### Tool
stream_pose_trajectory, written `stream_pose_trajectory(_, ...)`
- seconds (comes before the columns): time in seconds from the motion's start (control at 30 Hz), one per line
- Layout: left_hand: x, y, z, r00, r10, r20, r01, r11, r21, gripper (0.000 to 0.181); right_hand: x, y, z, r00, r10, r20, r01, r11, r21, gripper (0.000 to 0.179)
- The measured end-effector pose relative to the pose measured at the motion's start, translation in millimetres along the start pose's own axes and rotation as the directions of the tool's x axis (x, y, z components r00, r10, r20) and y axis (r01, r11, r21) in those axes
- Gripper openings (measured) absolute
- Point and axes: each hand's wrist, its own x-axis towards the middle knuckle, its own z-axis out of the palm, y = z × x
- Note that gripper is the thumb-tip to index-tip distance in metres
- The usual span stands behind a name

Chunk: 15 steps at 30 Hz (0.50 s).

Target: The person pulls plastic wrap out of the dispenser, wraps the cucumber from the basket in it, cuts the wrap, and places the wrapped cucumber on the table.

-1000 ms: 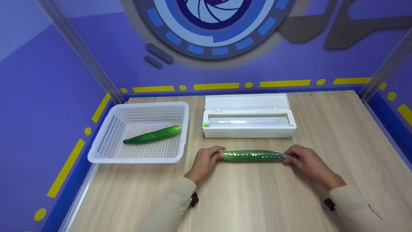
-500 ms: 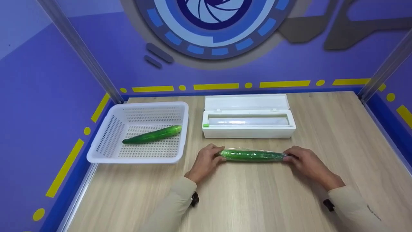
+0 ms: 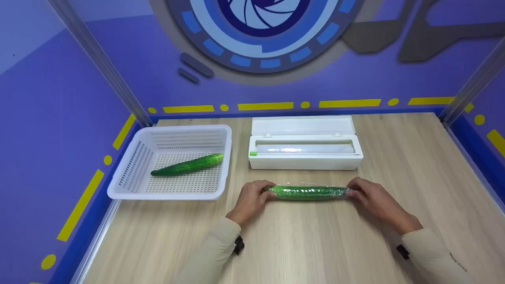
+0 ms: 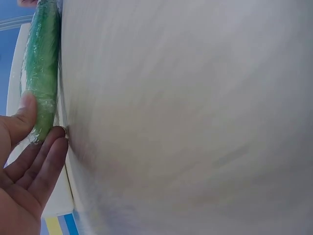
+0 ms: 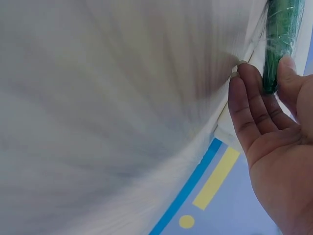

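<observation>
A cucumber [image 3: 309,192] wrapped in clear cling film lies crosswise between the two hands, on or just above the table. Its lighter left end is pinched between the thumb and fingers of my left hand [image 3: 251,199]. At the darker right end, my right hand [image 3: 375,201] pinches the cucumber and its film. In the left wrist view the thumb presses on the filmed cucumber [image 4: 43,73], with fingertips by its end. The right wrist view has the thumb against the dark tip of the cucumber [image 5: 279,49], fingers behind it. A thin film edge shows along the cucumber's far side.
Behind the cucumber stands a white cling film box [image 3: 305,163], lid raised, with a film roll [image 3: 303,148] inside. To the left, a white perforated basket [image 3: 165,196] holds another cucumber [image 3: 187,165]. Blue panels border the wooden table [image 3: 307,244] at the back and sides.
The wrapped cucumber has turned about its length between the fingers, and a film edge now shows along its far side. Both hands stay at its ends; basket and box have not moved.
</observation>
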Motion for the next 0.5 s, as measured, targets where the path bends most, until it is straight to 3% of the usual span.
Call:
stream_pose_trajectory(0.1, -0.4, 0.3, 1.0, 1.000, 0.017, -0.003, -0.017, 0.999, 0.032, 0.024, -0.1, -0.5, 0.5, 1.000, 0.008, 0.001, -0.008, 1.000, 0.022, 0.020)
stream_pose_trajectory(0.27, -1.9, 1.0, 2.3, 1.000, -0.007, -0.007, 0.007, 1.000, 0.029, 0.027, 0.7, 0.4, 2.1, 1.000, -0.012, -0.024, 0.013, 1.000, 0.012, 0.022)
stream_pose_trajectory(0.33, -2.2, 0.6, 2.5, 0.999, -0.017, -0.027, 0.017, 1.000, 0.006, 0.028, 1.2, 1.0, 2.5, 0.999, -0.020, -0.025, 0.020, 1.000, 0.003, 0.022)
stream_pose_trajectory(0.5, -1.6, -1.2, 2.5, 0.995, 0.025, -0.092, -0.026, 1.000, -0.005, 0.024, 0.9, 2.5, 2.9, 1.000, -0.024, 0.004, 0.024, 0.999, -0.037, 0.019)
